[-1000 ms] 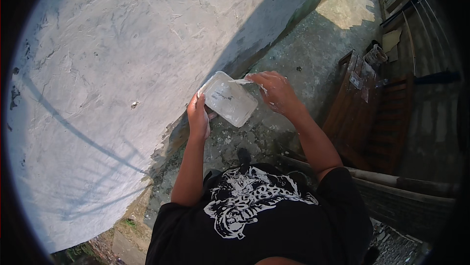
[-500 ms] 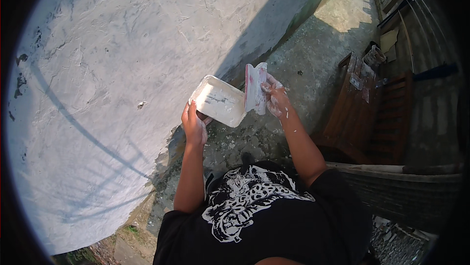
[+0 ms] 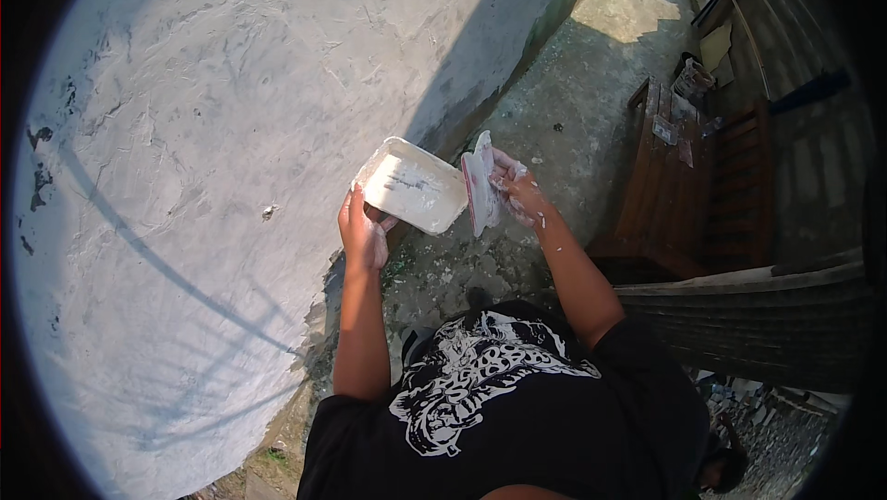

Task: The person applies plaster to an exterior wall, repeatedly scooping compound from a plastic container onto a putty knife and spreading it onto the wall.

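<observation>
My left hand (image 3: 363,230) grips a shallow white rectangular tray (image 3: 416,188) by its left end, thumb on the rim and fingers underneath. White paste coats the tray's inside, with dark streaks across the middle. In my right hand (image 3: 519,189) is a flat plastering spreader (image 3: 479,184), red along one edge and smeared with white paste. The spreader stands steeply tilted beside the tray's right end; whether the two touch I cannot tell. White paste also covers the fingers of both hands and spots my right forearm.
A rough white plastered wall (image 3: 212,158) fills the left side, its base meeting a stained concrete floor (image 3: 554,121). On the right stands a brown wooden bench (image 3: 647,195) with small packets on it. A bucket (image 3: 693,79) is beyond it; corrugated sheeting (image 3: 748,315) lies nearer.
The spreader has turned from showing its broad face to nearly edge-on, and dropped slightly along the tray's right end. My left hand still holds the tray in almost the same place.
</observation>
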Tool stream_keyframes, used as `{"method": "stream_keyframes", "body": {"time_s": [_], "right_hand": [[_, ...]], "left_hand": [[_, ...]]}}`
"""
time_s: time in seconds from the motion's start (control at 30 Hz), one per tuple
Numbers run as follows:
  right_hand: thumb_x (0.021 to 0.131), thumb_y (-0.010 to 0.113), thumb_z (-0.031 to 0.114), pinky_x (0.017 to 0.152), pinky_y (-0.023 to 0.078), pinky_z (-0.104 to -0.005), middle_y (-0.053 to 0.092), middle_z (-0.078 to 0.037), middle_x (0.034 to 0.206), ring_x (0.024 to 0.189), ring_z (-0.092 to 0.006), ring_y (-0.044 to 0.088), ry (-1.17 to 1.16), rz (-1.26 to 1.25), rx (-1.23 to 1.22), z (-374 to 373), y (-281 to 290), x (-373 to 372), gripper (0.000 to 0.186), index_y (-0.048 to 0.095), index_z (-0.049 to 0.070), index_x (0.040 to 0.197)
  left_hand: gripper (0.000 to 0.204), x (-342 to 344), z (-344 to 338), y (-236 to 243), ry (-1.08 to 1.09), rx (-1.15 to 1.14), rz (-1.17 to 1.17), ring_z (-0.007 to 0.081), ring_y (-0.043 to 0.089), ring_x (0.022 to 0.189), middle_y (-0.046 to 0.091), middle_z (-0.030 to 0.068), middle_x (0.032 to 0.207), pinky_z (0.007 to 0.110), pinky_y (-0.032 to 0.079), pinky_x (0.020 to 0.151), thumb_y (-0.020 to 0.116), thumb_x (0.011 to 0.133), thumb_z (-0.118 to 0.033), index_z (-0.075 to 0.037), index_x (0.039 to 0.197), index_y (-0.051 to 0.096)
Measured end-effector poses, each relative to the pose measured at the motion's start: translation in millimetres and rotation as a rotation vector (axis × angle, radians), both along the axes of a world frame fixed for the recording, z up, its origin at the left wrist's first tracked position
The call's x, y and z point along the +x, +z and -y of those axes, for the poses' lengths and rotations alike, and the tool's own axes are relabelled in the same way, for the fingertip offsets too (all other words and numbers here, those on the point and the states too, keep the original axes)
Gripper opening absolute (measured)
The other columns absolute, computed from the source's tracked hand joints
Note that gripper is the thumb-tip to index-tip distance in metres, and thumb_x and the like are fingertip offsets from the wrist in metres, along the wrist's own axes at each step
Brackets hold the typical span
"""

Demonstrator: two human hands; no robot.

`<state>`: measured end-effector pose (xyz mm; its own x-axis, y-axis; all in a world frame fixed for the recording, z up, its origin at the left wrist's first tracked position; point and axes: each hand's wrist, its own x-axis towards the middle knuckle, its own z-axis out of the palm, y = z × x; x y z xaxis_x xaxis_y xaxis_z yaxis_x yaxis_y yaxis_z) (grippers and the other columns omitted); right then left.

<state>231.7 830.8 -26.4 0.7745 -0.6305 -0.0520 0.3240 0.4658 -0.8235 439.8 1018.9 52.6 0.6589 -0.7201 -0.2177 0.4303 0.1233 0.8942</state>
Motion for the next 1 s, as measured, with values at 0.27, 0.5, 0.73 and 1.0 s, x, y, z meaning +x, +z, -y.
{"method": "stream_keyframes", "body": {"time_s": [0.27,0.5,0.73,1.0], "right_hand": [[0.089,0.058,-0.005,0.101,0.045,-0.0333,0.059,-0.012,0.132,0.118,-0.0197,0.058,0.022,-0.309,-0.334,6.4,-3.5,-27.8,0.054,0.044,-0.002,0.141],[0.078,0.061,-0.005,0.096,0.045,-0.0390,0.064,-0.018,0.121,0.110,-0.0287,0.062,-0.079,-0.679,-1.053,6.1,113.4,-16.0,0.046,0.060,0.004,0.123],[0.083,0.062,0.009,0.081,0.044,-0.0377,0.066,-0.005,0.092,0.091,-0.0209,0.064,-0.034,-0.580,-2.038,-21.1,150.7,47.0,0.026,0.066,0.015,0.108],[0.088,0.057,0.019,0.079,0.043,-0.0365,0.065,-0.003,0.081,0.082,-0.0197,0.065,0.108,-0.544,-2.473,-21.6,130.6,75.6,0.009,0.065,0.015,0.091]], "left_hand": [[0.041,2.3,-8.1,-1.2,0.073,0.025,-0.008,0.0201,0.063,0.102,0.065,0.0068,0.115,0.044,0.051,0.079,0.046,0.102,-0.038,-0.008,0.129,0.053],[0.036,-3.6,-15.7,-12.6,0.058,0.061,0.049,0.0170,0.064,0.099,0.066,0.0059,0.112,0.042,0.053,0.078,0.047,0.102,-0.034,-0.007,0.125,0.055],[0.035,-15.2,-3.3,-22.5,-0.050,-0.011,0.028,0.0160,0.064,0.098,0.065,0.0068,0.111,0.039,0.055,0.077,0.047,0.102,-0.030,-0.004,0.125,0.054],[0.038,-16.4,3.2,-20.1,-0.029,0.038,0.045,0.0155,0.063,0.097,0.064,0.0073,0.110,0.036,0.056,0.073,0.048,0.101,-0.031,-0.002,0.123,0.056]]}}
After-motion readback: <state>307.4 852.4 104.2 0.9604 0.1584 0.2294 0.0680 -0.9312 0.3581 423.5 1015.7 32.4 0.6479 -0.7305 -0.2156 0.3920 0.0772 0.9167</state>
